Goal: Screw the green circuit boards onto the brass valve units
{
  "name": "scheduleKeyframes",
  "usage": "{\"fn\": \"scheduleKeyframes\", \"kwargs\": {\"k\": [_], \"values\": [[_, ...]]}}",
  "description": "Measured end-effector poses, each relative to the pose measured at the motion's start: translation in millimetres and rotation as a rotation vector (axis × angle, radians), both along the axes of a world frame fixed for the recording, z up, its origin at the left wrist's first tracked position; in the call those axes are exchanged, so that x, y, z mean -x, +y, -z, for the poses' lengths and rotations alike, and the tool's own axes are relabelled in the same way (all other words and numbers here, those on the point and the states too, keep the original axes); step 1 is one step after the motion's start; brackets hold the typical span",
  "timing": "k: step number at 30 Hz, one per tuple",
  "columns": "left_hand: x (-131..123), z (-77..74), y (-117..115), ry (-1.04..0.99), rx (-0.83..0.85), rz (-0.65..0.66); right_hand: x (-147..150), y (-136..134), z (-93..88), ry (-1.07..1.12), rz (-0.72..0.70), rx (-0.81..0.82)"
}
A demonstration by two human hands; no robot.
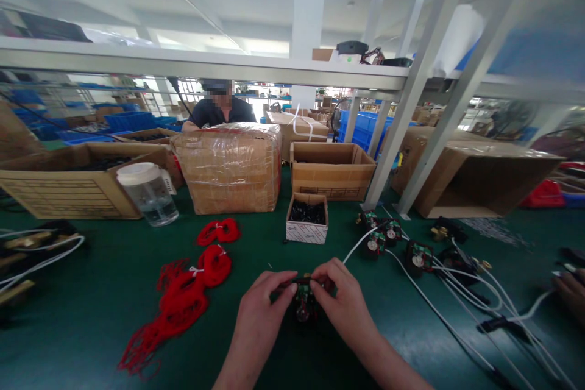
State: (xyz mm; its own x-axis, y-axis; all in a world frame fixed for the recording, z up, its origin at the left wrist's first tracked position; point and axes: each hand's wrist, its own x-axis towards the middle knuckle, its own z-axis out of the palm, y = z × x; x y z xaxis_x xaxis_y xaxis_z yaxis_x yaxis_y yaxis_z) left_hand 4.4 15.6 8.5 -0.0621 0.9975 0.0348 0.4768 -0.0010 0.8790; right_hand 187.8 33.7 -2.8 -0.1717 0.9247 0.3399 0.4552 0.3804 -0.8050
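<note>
Both my hands meet low in the middle of the view over a green mat point(91, 317). My left hand point(260, 311) and my right hand point(340, 298) pinch a small black part with a green board point(303, 303) between thumbs and fingers. A white cable point(361, 241) runs from it toward several similar black parts point(418, 256) lying at the right. Bundles of red string point(183, 298) lie to the left of my hands. A small open box of black pieces point(307, 219) stands just beyond them.
A taped cardboard carton point(231, 167), open cartons point(331, 170) and a clear lidded jug point(148, 192) stand at the back. Metal frame legs point(411, 103) slant up at the right. A person sits behind the cartons. Another person's hand point(571, 292) shows at the right edge.
</note>
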Motion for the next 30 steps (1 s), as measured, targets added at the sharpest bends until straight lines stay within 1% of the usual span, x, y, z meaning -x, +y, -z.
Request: {"fn": "scheduleKeyframes", "kwargs": {"k": [4,8,15,20,22,27,30], "values": [[-4.5,-4.0,4.0,0.013,0.006,0.000,0.6,1.6,-0.9,0.003,-0.001,0.003],[-4.8,-3.0,3.3,0.003,0.058,-0.018,1.1,1.9,-0.1,0.015,0.006,0.022],[-5.7,-3.8,2.6,-0.029,0.081,-0.019,0.8,2.6,1.0,0.021,0.007,0.033],[-6.7,-7.0,3.2,-0.016,0.096,-0.021,-7.2,8.8,9.5,0.143,-0.018,0.145],[-6.5,-8.6,3.8,-0.015,0.098,-0.012,-9.2,10.5,10.4,0.180,-0.016,0.178],[-7.8,-12.5,7.3,0.007,0.094,0.011,-2.8,8.3,4.0,0.116,-0.015,0.140],[-9.6,-14.5,7.5,0.046,0.065,0.011,1.8,8.1,3.6,0.069,0.004,0.114]]}}
